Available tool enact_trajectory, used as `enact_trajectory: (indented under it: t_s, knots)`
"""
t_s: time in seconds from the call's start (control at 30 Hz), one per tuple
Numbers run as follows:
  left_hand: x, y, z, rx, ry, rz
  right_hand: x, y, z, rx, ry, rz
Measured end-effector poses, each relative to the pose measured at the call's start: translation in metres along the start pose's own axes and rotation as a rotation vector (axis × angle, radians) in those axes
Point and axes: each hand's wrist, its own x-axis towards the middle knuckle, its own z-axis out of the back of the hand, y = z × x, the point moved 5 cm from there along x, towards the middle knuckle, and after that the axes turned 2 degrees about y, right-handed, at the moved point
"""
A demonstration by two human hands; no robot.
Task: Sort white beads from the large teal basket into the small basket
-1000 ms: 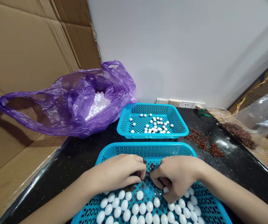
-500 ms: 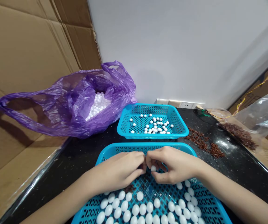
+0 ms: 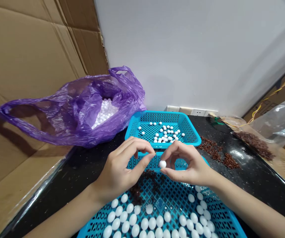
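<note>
My right hand [image 3: 190,165] pinches a small white ball [image 3: 162,164] between thumb and fingertips, above the near blue plastic basket [image 3: 231,216]. Just left of the ball, my left hand [image 3: 124,165] is closed in a pinch, thumb tip against forefinger; whatever lies between them is too small to name. Below the hands, little dark brown pieces [image 3: 136,193] lie in the near basket. Many white balls [image 3: 144,223] cover the front and right side of its floor.
Behind stands a second blue basket [image 3: 194,135] with smaller-looking white balls. A purple plastic bag [image 3: 82,109] of white balls leans left against cardboard [image 3: 28,49]. Reddish-brown bits [image 3: 209,148] lie on the black countertop [image 3: 246,175], near a clear bag [image 3: 278,122] and wall sockets [image 3: 199,112].
Both hands have risen from inside the near basket, and the ball in my right hand came up too. My left hand has drawn into a fingertip pinch, uncovering more brown pieces.
</note>
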Motion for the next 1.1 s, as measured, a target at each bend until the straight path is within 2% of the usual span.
enact_trajectory:
  t_s: [0.13,0.3,0.53,1.1]
  knots:
    - [0.0,-0.013,0.003,-0.009,0.017,-0.18,-0.002,0.005,-0.003,0.012,0.014,0.048]
    - [0.0,-0.019,0.005,-0.015,0.023,-0.258,-0.002,0.008,-0.005,0.018,0.025,0.073]
    - [0.003,-0.019,0.005,-0.044,0.05,-0.18,-0.004,0.008,-0.005,0.011,0.013,0.063]
    - [-0.001,-0.013,0.002,-0.102,0.118,-0.159,-0.004,0.012,-0.005,-0.065,-0.026,0.11]
